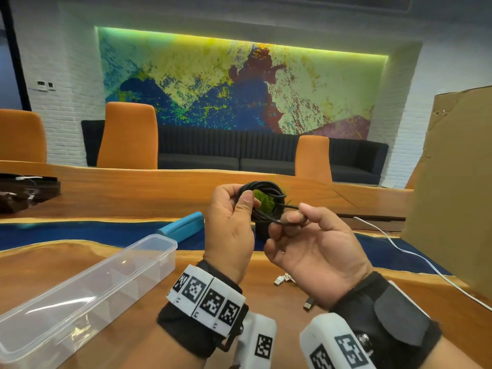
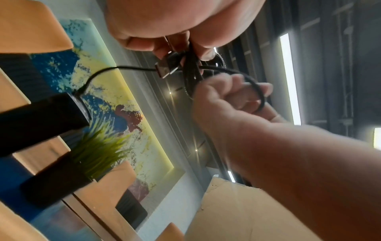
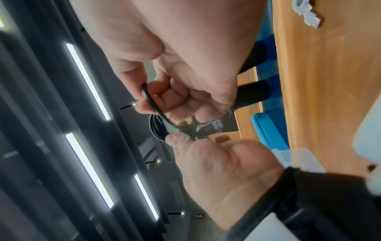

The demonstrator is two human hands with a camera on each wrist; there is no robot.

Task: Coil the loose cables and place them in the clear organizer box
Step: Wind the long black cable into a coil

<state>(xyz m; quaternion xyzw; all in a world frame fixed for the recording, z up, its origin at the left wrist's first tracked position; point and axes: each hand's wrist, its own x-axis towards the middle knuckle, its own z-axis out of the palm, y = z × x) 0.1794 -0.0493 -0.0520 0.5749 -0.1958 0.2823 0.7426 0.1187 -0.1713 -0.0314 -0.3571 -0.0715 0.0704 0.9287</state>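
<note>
A black braided cable (image 1: 266,185) is wound into a small coil and held up above the table. My left hand (image 1: 241,195) grips the coil's left side between thumb and fingers. Just to its right, my right hand (image 1: 296,215) pinches the cable's loose end, which bends in a short loop by the coil. The left wrist view shows the cable's USB plug (image 2: 167,66) sticking out below my left hand (image 2: 185,47). The plug (image 3: 217,124) also appears in the right wrist view. The clear organizer box (image 1: 93,288) lies open on the table at the lower left, with dividers inside.
A white cable (image 1: 399,249) trails across the table on the right, beside a tall cardboard sheet (image 1: 452,182). Small connectors (image 1: 283,279) lie under my hands. A blue case (image 1: 183,226) and a potted plant (image 1: 262,202) sit behind them. Orange chairs stand beyond the table.
</note>
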